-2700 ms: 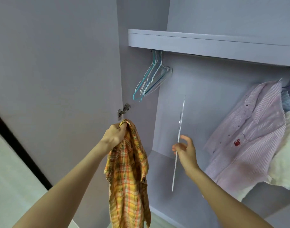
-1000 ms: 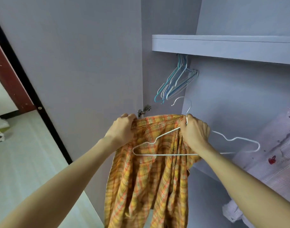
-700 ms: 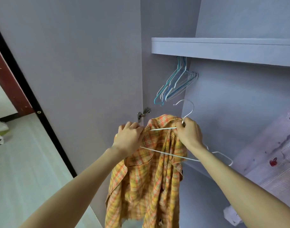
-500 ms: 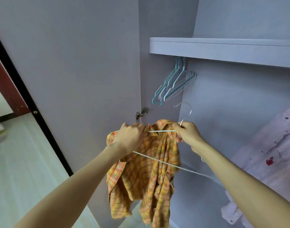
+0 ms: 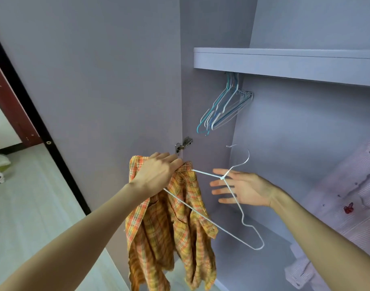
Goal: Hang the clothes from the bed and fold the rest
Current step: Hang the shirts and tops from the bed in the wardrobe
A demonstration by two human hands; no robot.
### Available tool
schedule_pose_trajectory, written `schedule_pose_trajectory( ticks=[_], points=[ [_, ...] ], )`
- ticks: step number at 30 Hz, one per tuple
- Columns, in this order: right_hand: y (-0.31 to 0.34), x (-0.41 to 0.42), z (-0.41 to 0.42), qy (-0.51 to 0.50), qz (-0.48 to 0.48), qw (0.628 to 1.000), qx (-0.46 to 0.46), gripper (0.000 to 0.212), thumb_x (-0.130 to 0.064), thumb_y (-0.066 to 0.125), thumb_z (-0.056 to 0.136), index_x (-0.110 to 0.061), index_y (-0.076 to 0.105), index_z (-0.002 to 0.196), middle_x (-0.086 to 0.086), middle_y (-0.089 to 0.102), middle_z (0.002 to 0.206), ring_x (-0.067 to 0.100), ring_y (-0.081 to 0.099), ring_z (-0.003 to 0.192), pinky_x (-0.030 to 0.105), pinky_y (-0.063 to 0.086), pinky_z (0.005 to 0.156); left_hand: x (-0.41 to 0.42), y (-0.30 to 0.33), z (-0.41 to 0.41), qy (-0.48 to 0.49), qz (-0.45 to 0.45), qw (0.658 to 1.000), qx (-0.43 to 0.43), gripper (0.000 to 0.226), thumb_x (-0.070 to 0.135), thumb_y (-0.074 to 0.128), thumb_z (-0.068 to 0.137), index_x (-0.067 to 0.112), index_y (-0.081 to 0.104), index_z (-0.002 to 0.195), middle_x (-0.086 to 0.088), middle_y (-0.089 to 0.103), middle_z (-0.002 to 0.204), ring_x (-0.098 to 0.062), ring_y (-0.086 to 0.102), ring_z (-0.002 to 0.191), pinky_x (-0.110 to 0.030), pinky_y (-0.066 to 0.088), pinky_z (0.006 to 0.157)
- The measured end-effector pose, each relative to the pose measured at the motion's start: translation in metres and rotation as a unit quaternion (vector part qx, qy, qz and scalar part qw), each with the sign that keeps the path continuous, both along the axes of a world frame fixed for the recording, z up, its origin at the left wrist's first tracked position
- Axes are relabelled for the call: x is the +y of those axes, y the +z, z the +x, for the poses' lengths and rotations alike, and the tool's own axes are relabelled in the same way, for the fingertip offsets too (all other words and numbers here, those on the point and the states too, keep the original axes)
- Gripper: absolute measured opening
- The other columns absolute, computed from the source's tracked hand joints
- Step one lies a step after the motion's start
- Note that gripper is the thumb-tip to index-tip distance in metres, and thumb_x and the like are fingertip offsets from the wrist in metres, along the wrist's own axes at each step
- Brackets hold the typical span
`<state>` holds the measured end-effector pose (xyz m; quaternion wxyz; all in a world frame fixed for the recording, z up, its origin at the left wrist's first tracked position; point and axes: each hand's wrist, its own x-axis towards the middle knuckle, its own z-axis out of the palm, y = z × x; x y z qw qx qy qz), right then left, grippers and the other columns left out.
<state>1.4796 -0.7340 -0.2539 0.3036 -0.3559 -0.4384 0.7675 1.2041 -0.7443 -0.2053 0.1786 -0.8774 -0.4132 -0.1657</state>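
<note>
Right hand lets go of the hanger

The left hand (image 5: pixel 159 175) now grips the plaid shirt (image 5: pixel 171 227) and white hanger (image 5: pixel 232 206) alone before the wardrobe; the right hand (image 5: pixel 243 190) has opened, fingers spread. Only one shoulder seems threaded

Left hand (image 5: pixel 156 175) grips plaid shirt (image 5: pixel 171 227) and wire hanger (image 5: pixel 228 208) before wardrobe door (image 5: pixel 96 91). Right hand (image 5: pixel 240 190) spread behind hanger. Spare hangers (image 5: pixel 224 110) under shelf (image 5: pixel 284 61); striped shirt (image 5: pixel 343 196) hangs right.

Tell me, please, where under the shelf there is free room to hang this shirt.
Free: the stretch under the shelf between the empty hangers on the left and the striped shirt on the right. Crowded: the corner with the hangers.
</note>
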Motion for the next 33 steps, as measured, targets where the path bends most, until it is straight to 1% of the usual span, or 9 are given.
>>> schedule_pose_trajectory(
  ticks=[4, 7, 11, 13, 16, 19, 22, 25, 33],
  points=[
    [-0.009, 0.002, -0.019, -0.039, 0.076, 0.992, -0.09, 0.049, -0.009, 0.062, 0.08, -0.013, 0.052, 0.128, 0.004, 0.069, 0.104, 0.018, 0.065, 0.093, 0.034, 0.052, 0.079, -0.002, 0.002, -0.01, -0.026, 0.036, 0.999, 0.009, 0.036, -0.005, 0.039, 0.072, 0.007, 0.069, 0.087, -0.004, 0.062, 0.07, -0.023, 0.059, 0.059, -0.027, 0.049, 0.055],
    [-0.008, 0.001, -0.05, 0.039, 0.164, 0.96, -0.225, 0.047, -0.024, 0.069, 0.082, -0.021, 0.051, 0.125, -0.003, 0.065, 0.108, 0.013, 0.062, 0.103, 0.032, 0.052, 0.084, -0.004, 0.007, -0.009, -0.05, 0.055, 0.997, 0.009, 0.04, 0.002, 0.03, 0.076, 0.007, 0.069, 0.087, -0.004, 0.062, 0.072, -0.022, 0.059, 0.061, -0.027, 0.049, 0.055],
    [-0.005, 0.004, -0.093, 0.097, 0.29, 0.884, -0.353, 0.058, -0.044, 0.071, 0.076, -0.005, 0.055, 0.115, 0.02, 0.063, 0.112, 0.032, 0.059, 0.107, 0.044, 0.048, 0.095, -0.012, 0.016, -0.007, -0.061, 0.071, 0.996, -0.004, 0.038, 0.0, 0.032, 0.078, 0.004, 0.068, 0.088, -0.007, 0.062, 0.074, -0.023, 0.059, 0.062, -0.029, 0.048, 0.055],
    [-0.011, 0.008, -0.103, 0.022, 0.329, 0.865, -0.378, 0.011, -0.021, 0.061, 0.081, -0.01, 0.058, 0.081, 0.003, 0.061, 0.076, 0.016, 0.058, 0.072, 0.032, 0.05, 0.072, -0.016, 0.02, -0.01, -0.054, 0.076, 0.996, -0.007, 0.037, 0.0, 0.034, 0.079, 0.004, 0.069, 0.089, -0.007, 0.062, 0.074, -0.023, 0.058, 0.062, -0.029, 0.047, 0.055],
    [-0.016, 0.014, -0.099, -0.065, 0.328, 0.836, -0.435, 0.033, -0.002, 0.05, 0.079, -0.018, 0.035, 0.054, -0.006, 0.04, 0.047, 0.009, 0.038, 0.046, 0.023, 0.033, 0.046, -0.022, 0.023, -0.019, -0.03, 0.08, 0.996, -0.016, 0.035, -0.001, 0.035, 0.079, 0.004, 0.068, 0.089, -0.007, 0.062, 0.074, -0.023, 0.058, 0.062, -0.03, 0.046, 0.054],
    [-0.017, 0.017, -0.073, -0.11, 0.348, 0.771, -0.522, 0.03, -0.008, 0.053, 0.082, -0.021, 0.045, 0.056, 0.0, 0.053, 0.058, 0.019, 0.054, 0.063, 0.026, 0.036, 0.056, -0.028, 0.022, -0.029, -0.013, 0.068, 0.997, -0.023, 0.036, -0.001, 0.033, 0.078, 0.002, 0.067, 0.089, -0.008, 0.063, 0.074, -0.024, 0.059, 0.062, -0.031, 0.049, 0.055],
    [-0.017, 0.019, -0.043, -0.179, 0.359, 0.69, -0.603, 0.01, -0.022, 0.057, 0.084, -0.02, 0.066, 0.087, 0.01, 0.069, 0.09, 0.033, 0.063, 0.089, 0.031, 0.041, 0.065, -0.032, 0.018, -0.031, 0.001, 0.06, 0.998, -0.016, 0.037, 0.0, 0.032, 0.078, 0.003, 0.068, 0.089, -0.006, 0.062, 0.073, -0.023, 0.059, 0.061, -0.028, 0.048, 0.055],
    [-0.016, 0.022, -0.015, -0.22, 0.363, 0.635, -0.645, 0.019, -0.02, 0.056, 0.082, -0.022, 0.063, 0.099, 0.012, 0.068, 0.101, 0.035, 0.062, 0.095, 0.035, 0.046, 0.07, -0.031, 0.015, -0.036, 0.028, 0.063, 0.997, -0.025, 0.029, -0.006, 0.045, 0.075, 0.002, 0.068, 0.091, -0.007, 0.063, 0.072, -0.025, 0.06, 0.06, -0.029, 0.05, 0.057],
    [0.001, 0.025, 0.027, -0.321, 0.346, 0.638, -0.608, 0.034, -0.009, 0.06, 0.083, -0.011, 0.055, 0.117, 0.019, 0.064, 0.112, 0.041, 0.058, 0.101, 0.04, 0.045, 0.077, -0.028, 0.011, -0.033, 0.158, 0.052, 0.986, -0.03, 0.035, -0.017, 0.07, 0.057, 0.0, 0.07, 0.088, -0.009, 0.062, 0.059, -0.028, 0.057, 0.05, -0.031, 0.049, 0.049]
  ],
)
